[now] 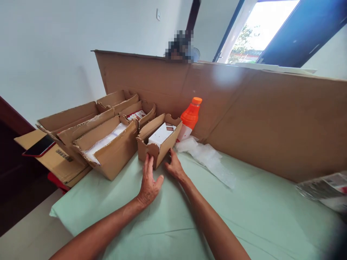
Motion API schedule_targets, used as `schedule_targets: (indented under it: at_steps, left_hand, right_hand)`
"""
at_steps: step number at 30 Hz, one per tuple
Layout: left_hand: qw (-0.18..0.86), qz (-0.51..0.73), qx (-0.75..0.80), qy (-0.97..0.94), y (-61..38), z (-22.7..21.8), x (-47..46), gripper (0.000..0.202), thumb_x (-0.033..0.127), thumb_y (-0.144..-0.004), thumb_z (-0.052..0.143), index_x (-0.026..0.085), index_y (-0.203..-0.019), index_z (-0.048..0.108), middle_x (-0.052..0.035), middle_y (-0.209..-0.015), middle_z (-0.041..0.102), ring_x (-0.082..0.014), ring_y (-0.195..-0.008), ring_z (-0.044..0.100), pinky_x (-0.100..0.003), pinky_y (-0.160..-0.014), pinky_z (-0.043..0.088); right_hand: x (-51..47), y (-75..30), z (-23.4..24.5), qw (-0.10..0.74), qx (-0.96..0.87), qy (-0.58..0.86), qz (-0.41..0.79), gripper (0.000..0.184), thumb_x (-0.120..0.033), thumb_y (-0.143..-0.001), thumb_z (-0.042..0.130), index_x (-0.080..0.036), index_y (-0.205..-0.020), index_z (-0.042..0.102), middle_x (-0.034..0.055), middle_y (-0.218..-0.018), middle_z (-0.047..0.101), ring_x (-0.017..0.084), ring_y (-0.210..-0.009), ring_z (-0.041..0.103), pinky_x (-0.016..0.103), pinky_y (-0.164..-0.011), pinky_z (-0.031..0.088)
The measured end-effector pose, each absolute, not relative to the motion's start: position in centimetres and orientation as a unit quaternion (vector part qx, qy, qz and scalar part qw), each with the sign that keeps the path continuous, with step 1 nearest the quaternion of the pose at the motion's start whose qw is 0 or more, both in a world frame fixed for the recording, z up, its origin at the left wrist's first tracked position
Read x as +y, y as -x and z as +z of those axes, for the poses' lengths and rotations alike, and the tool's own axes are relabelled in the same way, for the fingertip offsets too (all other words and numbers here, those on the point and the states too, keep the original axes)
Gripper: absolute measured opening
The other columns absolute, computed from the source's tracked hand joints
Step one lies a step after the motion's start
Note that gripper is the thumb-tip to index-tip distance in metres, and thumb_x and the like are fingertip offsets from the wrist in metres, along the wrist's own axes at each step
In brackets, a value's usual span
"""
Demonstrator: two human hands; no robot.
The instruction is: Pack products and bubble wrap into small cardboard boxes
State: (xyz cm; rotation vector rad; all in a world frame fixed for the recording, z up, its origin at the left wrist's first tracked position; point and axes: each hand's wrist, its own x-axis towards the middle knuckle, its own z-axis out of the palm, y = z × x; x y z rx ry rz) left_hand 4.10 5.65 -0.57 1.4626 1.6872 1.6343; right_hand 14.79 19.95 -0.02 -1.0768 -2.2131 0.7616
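A small open cardboard box stands on the pale green sheet, with white packets inside it. My left hand lies flat on the sheet, fingers stretched, fingertips touching the box's front corner. My right hand rests on the sheet with its fingers against the box's right side wall. Neither hand holds anything.
Several larger open cardboard boxes with white packets stand to the left. An orange bottle leans on a tall cardboard sheet. Clear plastic wrap lies right of the box. A red-cased phone rests on flat cardboard; a person is behind the sheet.
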Motion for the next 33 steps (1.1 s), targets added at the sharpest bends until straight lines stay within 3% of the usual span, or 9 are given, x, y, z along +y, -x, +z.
schedule_targets:
  at_steps: [3,6,10,13,27,33]
  left_hand:
    - [0.179,0.583,0.587,-0.532,-3.5,-0.5,7.6,0.077,0.025,-0.089,0.055,0.025,-0.158,0.020,-0.0127,-0.169,0.011,-0.0303,-0.155,0.017,-0.052,-0.120,0.032]
    - [0.157,0.583,0.580,-0.547,-2.8,-0.7,9.7,0.074,0.029,-0.090,0.055,0.023,-0.157,0.024,-0.0146,-0.168,0.013,-0.0301,-0.155,0.016,-0.053,-0.123,0.025]
    - [0.136,0.589,0.581,-0.545,-1.4,-1.3,12.7,0.068,0.032,-0.091,0.054,0.021,-0.154,0.030,-0.0157,-0.166,0.023,-0.0290,-0.154,0.021,-0.051,-0.124,0.021]
    - [0.139,0.586,0.592,-0.536,-0.3,-2.0,14.3,0.064,0.033,-0.092,0.053,0.019,-0.152,0.035,-0.0165,-0.164,0.027,-0.0290,-0.153,0.025,-0.051,-0.124,0.021]
    - [0.136,0.573,0.610,-0.531,0.6,-3.2,14.4,0.058,0.033,-0.093,0.050,0.011,-0.146,0.044,-0.0216,-0.160,0.035,-0.0300,-0.149,0.033,-0.051,-0.122,0.028]
    - [0.137,0.575,0.618,-0.518,0.8,-3.8,14.6,0.055,0.030,-0.092,0.050,0.015,-0.145,0.046,-0.0194,-0.159,0.037,-0.0296,-0.149,0.035,-0.052,-0.122,0.030]
  right_hand:
    - [20.2,-14.0,-0.4,0.255,-0.836,0.386,0.295,0.093,-0.020,-0.068,0.061,-0.012,-0.154,0.026,0.0205,-0.156,0.041,0.032,-0.142,0.041,0.048,-0.118,0.034]
    - [20.4,-12.8,-0.2,0.232,-0.837,0.414,0.272,0.087,-0.029,-0.074,0.065,-0.013,-0.152,0.031,0.0199,-0.152,0.046,0.032,-0.138,0.047,0.047,-0.114,0.036]
    - [20.9,-10.8,0.5,0.202,-0.825,0.489,0.198,0.061,-0.037,-0.094,0.051,-0.011,-0.148,0.038,0.0188,-0.139,0.060,0.030,-0.126,0.056,0.041,-0.103,0.042]
    - [21.4,-9.5,0.6,0.198,-0.818,0.511,0.176,0.055,-0.038,-0.099,0.044,-0.010,-0.146,0.041,0.0206,-0.135,0.062,0.031,-0.123,0.057,0.041,-0.100,0.041]
    - [21.3,-8.8,-0.4,0.196,-0.820,0.523,0.125,0.056,-0.036,-0.097,0.048,-0.008,-0.145,0.044,0.0206,-0.139,0.060,0.032,-0.127,0.054,0.044,-0.102,0.037]
    - [21.2,-8.9,-0.5,0.208,-0.819,0.517,0.138,0.059,-0.034,-0.092,0.053,-0.008,-0.145,0.045,0.0217,-0.141,0.058,0.034,-0.128,0.054,0.046,-0.104,0.038]
